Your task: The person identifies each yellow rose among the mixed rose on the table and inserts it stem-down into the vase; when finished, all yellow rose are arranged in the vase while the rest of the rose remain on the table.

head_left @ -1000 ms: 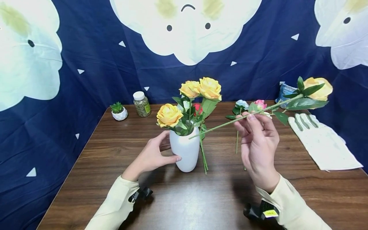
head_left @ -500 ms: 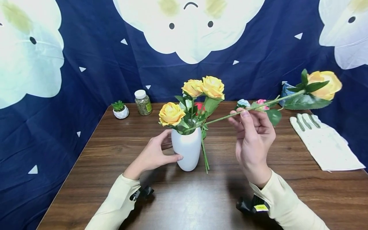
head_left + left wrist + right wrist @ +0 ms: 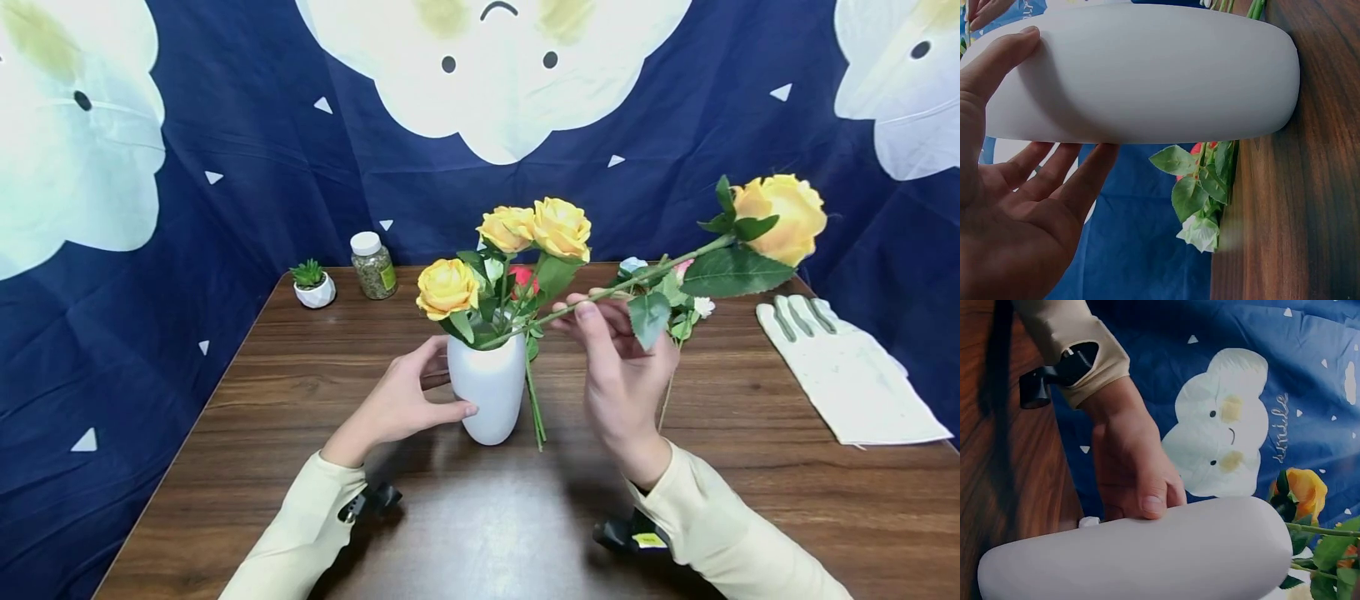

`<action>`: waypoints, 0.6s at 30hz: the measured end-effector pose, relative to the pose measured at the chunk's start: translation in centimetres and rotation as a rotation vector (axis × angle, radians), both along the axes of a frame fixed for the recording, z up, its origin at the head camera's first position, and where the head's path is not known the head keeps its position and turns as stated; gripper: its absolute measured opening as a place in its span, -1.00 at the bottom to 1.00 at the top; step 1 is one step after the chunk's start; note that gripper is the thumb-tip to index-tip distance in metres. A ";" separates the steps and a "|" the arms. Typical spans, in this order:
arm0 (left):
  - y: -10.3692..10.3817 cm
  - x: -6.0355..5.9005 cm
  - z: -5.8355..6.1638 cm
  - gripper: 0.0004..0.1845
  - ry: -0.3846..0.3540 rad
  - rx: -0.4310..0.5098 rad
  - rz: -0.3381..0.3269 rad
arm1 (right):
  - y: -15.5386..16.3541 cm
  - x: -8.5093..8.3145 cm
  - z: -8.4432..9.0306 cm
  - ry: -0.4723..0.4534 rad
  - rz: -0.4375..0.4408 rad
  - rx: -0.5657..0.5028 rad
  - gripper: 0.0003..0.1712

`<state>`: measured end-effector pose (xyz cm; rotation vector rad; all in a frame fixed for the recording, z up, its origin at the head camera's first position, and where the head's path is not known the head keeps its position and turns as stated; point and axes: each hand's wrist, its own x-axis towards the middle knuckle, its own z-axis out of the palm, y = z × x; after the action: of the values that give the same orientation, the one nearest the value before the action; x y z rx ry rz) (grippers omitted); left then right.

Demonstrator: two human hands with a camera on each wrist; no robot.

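Note:
A white vase (image 3: 487, 392) stands upright on the table and holds several yellow roses (image 3: 447, 289). My left hand (image 3: 397, 408) grips its left side, thumb across the front and fingers round the back; the left wrist view shows the thumb (image 3: 1013, 53) against the smooth wall. Between thumb and fingers, my right hand (image 3: 626, 375) pinches the stem of another yellow rose (image 3: 780, 218). This rose slants, bloom up to the right, and its stem's lower end is at the vase mouth among the other stems. In the right wrist view the vase (image 3: 1135, 556) hides my left fingertips.
Behind the vase lie a red flower (image 3: 522, 282) and a white one (image 3: 1199, 232), with loose stems (image 3: 536, 408) beside it. More flowers (image 3: 702, 307) lie behind my right hand. A potted succulent (image 3: 313, 285), a jar (image 3: 372, 267) and gloves (image 3: 847, 375) sit farther out.
My right hand has moved left with the rose, and its stem end has gone from in front of the vase into the mouth. My left hand stays on the vase.

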<state>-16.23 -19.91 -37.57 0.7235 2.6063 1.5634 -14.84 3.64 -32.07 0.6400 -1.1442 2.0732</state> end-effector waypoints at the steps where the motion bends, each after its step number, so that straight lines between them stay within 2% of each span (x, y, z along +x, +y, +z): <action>1: 0.0 0.0 0.0 -0.22 0.000 0.005 -0.002 | -0.2 0.0 0.0 -0.003 -0.019 0.024 -0.89; 5: 0.0 0.0 0.0 -0.22 -0.004 0.019 -0.009 | -0.4 -0.2 0.3 0.003 -0.085 0.095 -0.93; 12: -0.1 0.0 0.0 -0.20 -0.011 0.008 -0.014 | 0.2 -0.7 1.1 0.023 -0.178 0.171 -0.80; 18: 0.0 0.0 0.0 -0.21 -0.018 0.020 -0.017 | -0.5 -0.6 0.3 -0.013 -0.140 0.240 -0.75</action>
<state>-16.22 -19.89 -37.57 0.7274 2.5686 1.5857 -15.49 3.19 -31.81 0.6401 -1.4180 1.8408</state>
